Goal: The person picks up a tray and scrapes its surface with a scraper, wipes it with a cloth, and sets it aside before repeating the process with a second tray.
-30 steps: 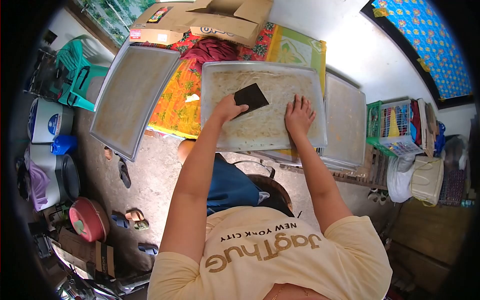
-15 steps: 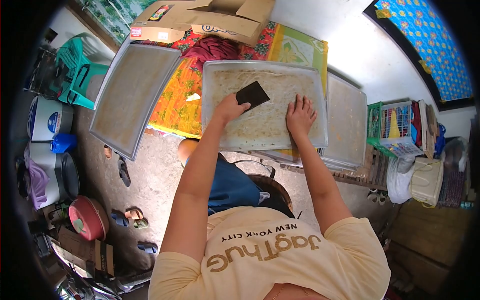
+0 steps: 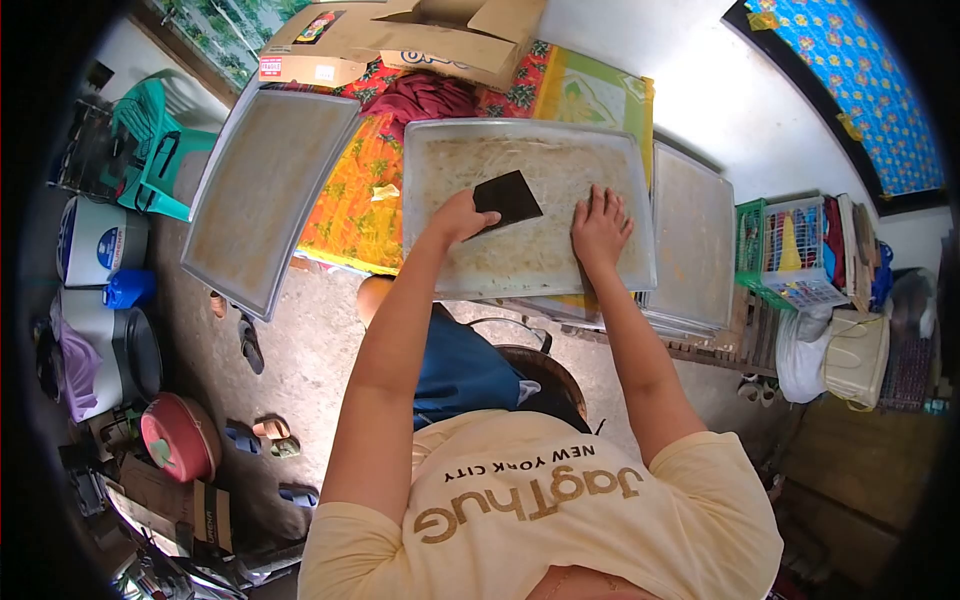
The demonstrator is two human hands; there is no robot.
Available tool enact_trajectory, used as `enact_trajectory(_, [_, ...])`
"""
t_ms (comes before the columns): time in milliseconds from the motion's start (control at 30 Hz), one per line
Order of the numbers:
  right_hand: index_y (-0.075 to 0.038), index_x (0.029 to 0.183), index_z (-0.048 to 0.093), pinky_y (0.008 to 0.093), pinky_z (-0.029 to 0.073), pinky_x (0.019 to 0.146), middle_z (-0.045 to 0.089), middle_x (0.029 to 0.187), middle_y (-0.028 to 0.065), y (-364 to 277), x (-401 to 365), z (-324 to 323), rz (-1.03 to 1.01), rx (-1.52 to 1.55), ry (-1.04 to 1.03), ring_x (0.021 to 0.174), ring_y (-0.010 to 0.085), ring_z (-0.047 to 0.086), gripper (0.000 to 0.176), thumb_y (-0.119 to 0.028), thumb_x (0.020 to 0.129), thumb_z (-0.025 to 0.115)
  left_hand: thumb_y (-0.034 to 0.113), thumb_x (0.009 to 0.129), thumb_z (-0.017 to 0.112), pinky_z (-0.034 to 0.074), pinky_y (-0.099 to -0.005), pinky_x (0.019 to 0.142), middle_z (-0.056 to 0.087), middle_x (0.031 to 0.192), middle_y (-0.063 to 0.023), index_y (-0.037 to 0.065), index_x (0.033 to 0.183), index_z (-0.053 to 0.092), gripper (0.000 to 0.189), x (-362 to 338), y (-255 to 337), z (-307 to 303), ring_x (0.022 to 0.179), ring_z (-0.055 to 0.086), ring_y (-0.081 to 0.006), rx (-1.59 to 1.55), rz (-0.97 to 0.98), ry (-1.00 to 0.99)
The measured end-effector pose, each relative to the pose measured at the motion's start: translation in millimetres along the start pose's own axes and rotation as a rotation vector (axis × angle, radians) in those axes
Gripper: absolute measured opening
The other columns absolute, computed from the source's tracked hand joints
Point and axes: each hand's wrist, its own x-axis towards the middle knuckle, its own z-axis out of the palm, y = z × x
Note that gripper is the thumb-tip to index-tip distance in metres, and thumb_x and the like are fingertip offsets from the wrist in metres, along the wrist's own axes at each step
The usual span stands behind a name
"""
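I see a black scraper [image 3: 507, 198] on a grey tray [image 3: 600, 160] streaked pale brown. The cloth [image 3: 345, 205] is orange and floral; the shirt [image 3: 560, 540] cream, lettered gold.

Beyond the grip a white wall [image 3: 700, 90] is catching daylight. Left of it a concrete floor [image 3: 300, 350] is spreading, green chairs [image 3: 160, 150] are standing farther left, and a floral curtain [image 3: 850, 80] is hanging far right.
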Motion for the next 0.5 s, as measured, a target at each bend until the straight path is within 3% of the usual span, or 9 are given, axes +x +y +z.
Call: enact_trajectory(500, [-0.018,0.144,0.045,0.0597,0.016,0.114,0.041,0.151,0.0106,0,-1,-1,0.004,0.009,0.0,0.144,0.0301,0.029,0.052,-0.042,0.098,0.044,0.03,0.079,0.077,0.051,-0.0386,0.081,0.072,0.095,-0.0165,0.006,0.108,0.069,0.038,-22,6,2,0.09,0.069,-0.0302,0.047,-0.047,0.105])
